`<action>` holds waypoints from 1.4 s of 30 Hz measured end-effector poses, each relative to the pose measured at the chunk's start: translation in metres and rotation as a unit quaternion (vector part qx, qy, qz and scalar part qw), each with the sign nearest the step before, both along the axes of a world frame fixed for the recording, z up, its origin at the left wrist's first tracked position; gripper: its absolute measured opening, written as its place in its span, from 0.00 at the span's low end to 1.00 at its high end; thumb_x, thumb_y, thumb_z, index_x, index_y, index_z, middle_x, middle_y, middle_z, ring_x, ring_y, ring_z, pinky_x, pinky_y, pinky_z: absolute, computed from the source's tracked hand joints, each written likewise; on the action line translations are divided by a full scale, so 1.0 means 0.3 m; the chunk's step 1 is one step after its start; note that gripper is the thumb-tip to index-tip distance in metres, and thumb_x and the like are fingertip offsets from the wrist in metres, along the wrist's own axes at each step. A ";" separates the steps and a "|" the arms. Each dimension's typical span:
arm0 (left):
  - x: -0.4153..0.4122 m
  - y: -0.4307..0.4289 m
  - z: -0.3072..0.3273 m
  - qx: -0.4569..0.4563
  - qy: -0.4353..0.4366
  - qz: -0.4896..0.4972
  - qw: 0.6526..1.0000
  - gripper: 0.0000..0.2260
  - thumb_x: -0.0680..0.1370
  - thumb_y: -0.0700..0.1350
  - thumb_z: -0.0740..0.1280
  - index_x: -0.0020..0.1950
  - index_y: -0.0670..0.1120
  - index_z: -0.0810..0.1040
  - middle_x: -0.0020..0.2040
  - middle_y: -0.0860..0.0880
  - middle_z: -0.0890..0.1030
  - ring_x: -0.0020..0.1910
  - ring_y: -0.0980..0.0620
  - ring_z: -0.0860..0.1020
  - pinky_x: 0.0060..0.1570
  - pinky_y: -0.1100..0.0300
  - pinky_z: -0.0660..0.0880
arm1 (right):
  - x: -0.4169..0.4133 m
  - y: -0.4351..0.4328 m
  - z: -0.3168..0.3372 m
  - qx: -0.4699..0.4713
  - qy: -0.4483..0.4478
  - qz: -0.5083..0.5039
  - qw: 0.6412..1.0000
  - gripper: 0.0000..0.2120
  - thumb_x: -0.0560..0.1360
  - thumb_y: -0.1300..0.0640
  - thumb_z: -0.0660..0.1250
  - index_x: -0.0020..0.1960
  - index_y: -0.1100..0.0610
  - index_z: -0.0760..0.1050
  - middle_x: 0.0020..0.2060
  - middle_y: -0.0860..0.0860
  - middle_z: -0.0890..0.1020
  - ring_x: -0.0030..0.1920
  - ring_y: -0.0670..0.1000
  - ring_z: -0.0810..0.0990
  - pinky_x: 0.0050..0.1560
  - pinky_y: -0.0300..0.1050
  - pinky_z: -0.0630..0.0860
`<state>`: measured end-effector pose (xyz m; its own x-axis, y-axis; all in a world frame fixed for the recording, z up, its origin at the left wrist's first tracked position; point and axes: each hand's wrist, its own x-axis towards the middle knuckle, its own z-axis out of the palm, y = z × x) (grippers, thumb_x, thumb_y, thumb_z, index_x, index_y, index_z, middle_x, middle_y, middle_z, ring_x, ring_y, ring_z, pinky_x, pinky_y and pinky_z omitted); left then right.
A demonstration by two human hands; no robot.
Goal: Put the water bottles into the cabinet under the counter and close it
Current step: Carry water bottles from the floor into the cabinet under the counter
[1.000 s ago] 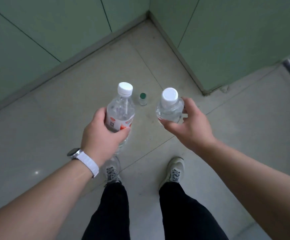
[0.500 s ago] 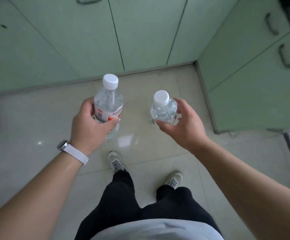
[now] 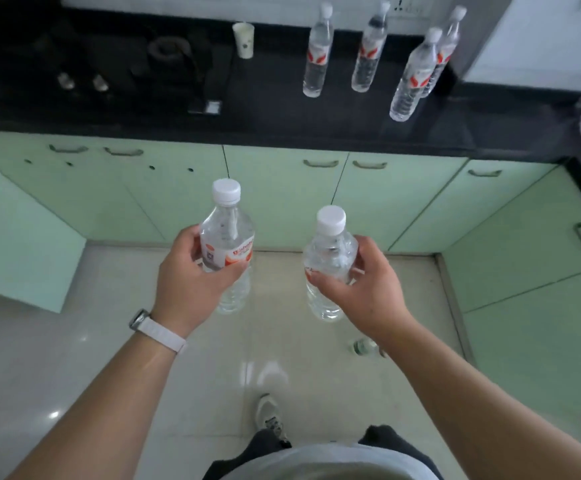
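The left hand (image 3: pixel 192 282) grips one upright water bottle (image 3: pixel 227 247) and the right hand (image 3: pixel 361 289) grips another (image 3: pixel 328 265), both held above the floor before the closed green cabinet doors (image 3: pixel 282 199), with four more bottles (image 3: pixel 317 51) on the black counter (image 3: pixel 282 126) beyond the hands.

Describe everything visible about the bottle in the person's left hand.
The bottle in the left hand is clear plastic, with a white screw cap on and a white and orange-red label around its upper body. It looks full of clear liquid. It is held upright in the air above the floor, in front of the closed green cabinet doors. The left hand wraps it at label height; nothing else touches it.
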<state>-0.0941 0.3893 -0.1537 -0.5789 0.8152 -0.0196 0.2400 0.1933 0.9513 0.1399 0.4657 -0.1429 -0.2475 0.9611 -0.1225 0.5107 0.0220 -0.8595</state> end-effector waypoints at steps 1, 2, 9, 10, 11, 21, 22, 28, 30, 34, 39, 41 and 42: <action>-0.034 -0.001 0.016 0.008 0.000 0.009 1.000 0.24 0.58 0.58 0.77 0.51 0.62 0.75 0.47 0.67 0.82 0.48 0.61 0.82 0.52 0.54 0.80 | -0.042 0.012 0.022 0.003 0.004 0.008 1.000 0.23 0.61 0.39 0.77 0.51 0.39 0.70 0.49 0.43 0.81 0.51 0.46 0.81 0.53 0.54 0.79; -0.064 -0.001 0.033 0.014 0.002 0.018 1.000 0.24 0.58 0.58 0.78 0.51 0.61 0.75 0.47 0.67 0.82 0.48 0.62 0.81 0.51 0.54 0.80 | -0.083 0.025 0.045 0.006 0.008 0.017 1.000 0.23 0.61 0.39 0.77 0.51 0.40 0.71 0.49 0.44 0.81 0.51 0.46 0.80 0.53 0.54 0.79; -0.254 0.012 0.090 0.037 0.005 0.089 0.995 0.22 0.65 0.42 0.82 0.53 0.57 0.77 0.49 0.62 0.84 0.50 0.58 0.83 0.53 0.53 0.80 | -0.325 0.129 0.167 0.004 0.056 0.093 0.994 0.20 0.65 0.44 0.79 0.50 0.43 0.72 0.48 0.44 0.81 0.50 0.44 0.80 0.55 0.51 0.79; -0.279 0.017 0.095 0.036 0.006 0.099 0.994 0.22 0.66 0.42 0.82 0.53 0.57 0.77 0.49 0.62 0.84 0.50 0.58 0.83 0.52 0.54 0.80 | -0.359 0.149 0.176 0.003 0.060 0.103 0.993 0.20 0.66 0.45 0.79 0.50 0.43 0.72 0.48 0.44 0.81 0.49 0.43 0.80 0.54 0.49 0.80; -0.303 0.024 0.102 0.035 0.006 0.111 0.993 0.22 0.66 0.41 0.82 0.53 0.57 0.77 0.49 0.62 0.84 0.50 0.58 0.83 0.52 0.56 0.79 | -0.394 0.171 0.183 0.000 0.063 0.112 0.992 0.19 0.66 0.45 0.79 0.50 0.43 0.72 0.48 0.43 0.81 0.48 0.42 0.80 0.54 0.48 0.80; -0.610 0.171 0.165 0.002 0.014 0.232 0.973 0.23 0.67 0.38 0.81 0.53 0.57 0.76 0.49 0.60 0.84 0.48 0.63 0.82 0.49 0.64 0.78 | -0.851 0.510 0.178 -0.048 0.111 0.213 0.969 0.18 0.67 0.48 0.78 0.51 0.42 0.72 0.44 0.40 0.80 0.44 0.36 0.77 0.46 0.39 0.74; -0.645 0.188 0.175 -0.004 0.015 0.246 0.969 0.23 0.67 0.38 0.81 0.54 0.57 0.76 0.50 0.60 0.84 0.49 0.62 0.82 0.49 0.62 0.79 | -0.902 0.547 0.182 -0.051 0.112 0.226 0.966 0.18 0.67 0.48 0.78 0.51 0.43 0.72 0.44 0.41 0.80 0.44 0.37 0.77 0.46 0.39 0.74; -0.801 0.232 0.231 -0.007 0.023 0.346 0.938 0.23 0.68 0.39 0.80 0.57 0.54 0.77 0.52 0.59 0.83 0.48 0.64 0.82 0.47 0.64 0.78 | -1.207 0.701 0.217 -0.069 0.127 0.327 0.934 0.19 0.67 0.48 0.78 0.53 0.41 0.72 0.46 0.40 0.80 0.45 0.35 0.77 0.45 0.36 0.72; -0.838 0.211 0.239 -0.001 0.026 0.381 0.924 0.23 0.68 0.39 0.80 0.58 0.54 0.77 0.53 0.59 0.83 0.49 0.63 0.82 0.45 0.67 0.77 | -1.311 0.712 0.226 -0.072 0.131 0.362 0.920 0.19 0.67 0.48 0.78 0.52 0.41 0.72 0.47 0.40 0.80 0.45 0.35 0.77 0.45 0.36 0.72; -0.903 0.110 0.262 -0.006 0.035 0.452 0.892 0.24 0.68 0.40 0.80 0.61 0.49 0.77 0.54 0.56 0.84 0.51 0.59 0.83 0.44 0.68 0.77 | -1.504 0.653 0.232 -0.077 0.142 0.415 0.895 0.19 0.66 0.48 0.78 0.53 0.42 0.73 0.46 0.42 0.81 0.45 0.41 0.80 0.47 0.39 0.75; -0.993 -0.058 0.272 0.009 0.038 0.530 0.847 0.22 0.68 0.37 0.80 0.59 0.47 0.78 0.51 0.54 0.85 0.49 0.57 0.83 0.49 0.61 0.79 | -1.701 0.506 0.224 -0.085 0.136 0.479 0.863 0.19 0.66 0.50 0.79 0.52 0.43 0.74 0.45 0.42 0.81 0.44 0.40 0.80 0.46 0.39 0.76; -1.038 -0.128 0.263 0.013 0.036 0.552 0.833 0.23 0.69 0.37 0.80 0.61 0.47 0.78 0.52 0.54 0.85 0.49 0.58 0.83 0.48 0.64 0.79 | -1.775 0.443 0.216 -0.088 0.127 0.502 0.851 0.19 0.66 0.51 0.79 0.52 0.43 0.74 0.45 0.42 0.81 0.45 0.41 0.81 0.48 0.42 0.78; -1.065 -0.164 0.253 0.016 0.033 0.559 0.828 0.23 0.69 0.37 0.80 0.61 0.47 0.78 0.52 0.54 0.85 0.48 0.59 0.83 0.46 0.66 0.79 | -1.813 0.412 0.211 -0.086 0.120 0.513 0.845 0.19 0.65 0.50 0.79 0.52 0.44 0.74 0.45 0.42 0.82 0.46 0.42 0.81 0.49 0.44 0.79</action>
